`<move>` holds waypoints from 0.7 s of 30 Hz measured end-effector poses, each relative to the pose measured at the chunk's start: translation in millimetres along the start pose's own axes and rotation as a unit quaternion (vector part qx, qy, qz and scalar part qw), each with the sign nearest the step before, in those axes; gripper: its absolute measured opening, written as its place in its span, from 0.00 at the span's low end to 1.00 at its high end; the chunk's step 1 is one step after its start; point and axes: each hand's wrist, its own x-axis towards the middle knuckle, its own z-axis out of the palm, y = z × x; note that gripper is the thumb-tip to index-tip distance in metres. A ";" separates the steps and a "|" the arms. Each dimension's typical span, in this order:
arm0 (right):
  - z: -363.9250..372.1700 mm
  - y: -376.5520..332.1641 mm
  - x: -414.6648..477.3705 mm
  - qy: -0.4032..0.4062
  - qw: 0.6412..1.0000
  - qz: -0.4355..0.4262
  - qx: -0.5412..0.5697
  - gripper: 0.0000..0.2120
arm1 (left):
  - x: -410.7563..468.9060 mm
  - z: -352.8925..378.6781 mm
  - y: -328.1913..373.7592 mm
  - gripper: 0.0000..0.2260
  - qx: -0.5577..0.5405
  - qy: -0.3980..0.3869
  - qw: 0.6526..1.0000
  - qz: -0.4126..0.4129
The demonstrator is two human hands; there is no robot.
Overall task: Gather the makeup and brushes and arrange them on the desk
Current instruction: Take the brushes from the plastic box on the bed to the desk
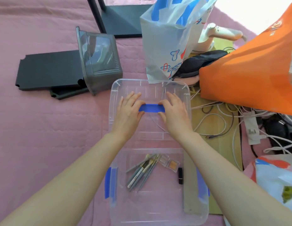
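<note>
Clear storage bin, nearest, uncovered: makeup brushes, eyeshadow compact and black lipstick are laid loose inside, not yet gathered. Lid, beyond: held off the opening, presumably for access, its blue handle pinched at either end by left hand and right hand, fingers spread above. Farthest: smoky plastic organiser, tipped on the pink bedcover.

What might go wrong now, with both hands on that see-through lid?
The left hand and right hand pinch only the narrow blue handle of the clear plastic lid; it might slip and knock the white-and-blue plastic bag just behind. Tangled white cables beside it could snag its edge. Grey makeup brushes and a black lipstick tube lie loose in the clear plastic box; a bump may scatter them.
</note>
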 end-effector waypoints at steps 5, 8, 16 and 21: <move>31.0 11.1 17.7 -0.063 0.998 0.008 -0.017 0.15 | 6.6 28.5 -25.6 0.12 0.003 -0.039 0.999 -0.016; 45.0 17.3 21.2 -0.093 0.995 0.011 -0.031 0.16 | 6.9 42.6 -36.0 0.12 0.008 -0.065 0.998 -0.016; 65.3 27.5 23.4 -0.123 0.991 0.009 -0.055 0.17 | 6.1 58.9 -43.3 0.13 0.023 -0.096 0.995 -0.019; 67.8 29.8 22.2 -0.120 0.991 -0.002 -0.057 0.17 | 2.3 59.0 -45.0 0.20 0.037 -0.111 0.993 -0.020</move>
